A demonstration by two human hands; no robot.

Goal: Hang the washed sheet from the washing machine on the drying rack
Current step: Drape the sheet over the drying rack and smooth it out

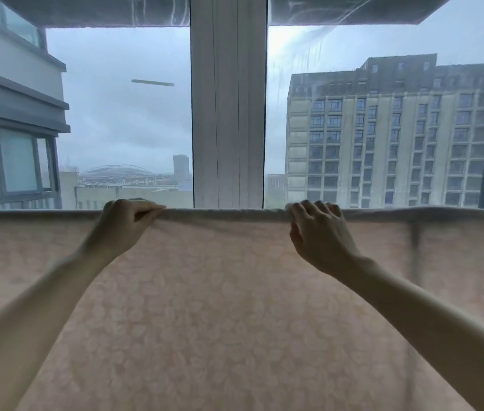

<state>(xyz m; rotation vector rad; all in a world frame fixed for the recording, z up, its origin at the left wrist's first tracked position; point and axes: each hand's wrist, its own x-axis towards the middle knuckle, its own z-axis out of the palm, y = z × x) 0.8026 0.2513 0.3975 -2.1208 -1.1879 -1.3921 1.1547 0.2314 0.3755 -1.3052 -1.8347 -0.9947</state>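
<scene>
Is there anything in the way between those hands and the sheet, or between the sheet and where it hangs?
Nothing visible. The left hand and the right hand both grip the sheet at its top fold, already draped in front of the window. What carries it is hidden under the fabric.

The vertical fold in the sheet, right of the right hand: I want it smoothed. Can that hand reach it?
Probably yes. The right hand holds the top edge of the sheet, and the fold lies along that edge with only cloth between; nothing blocks a sideways move.
</scene>
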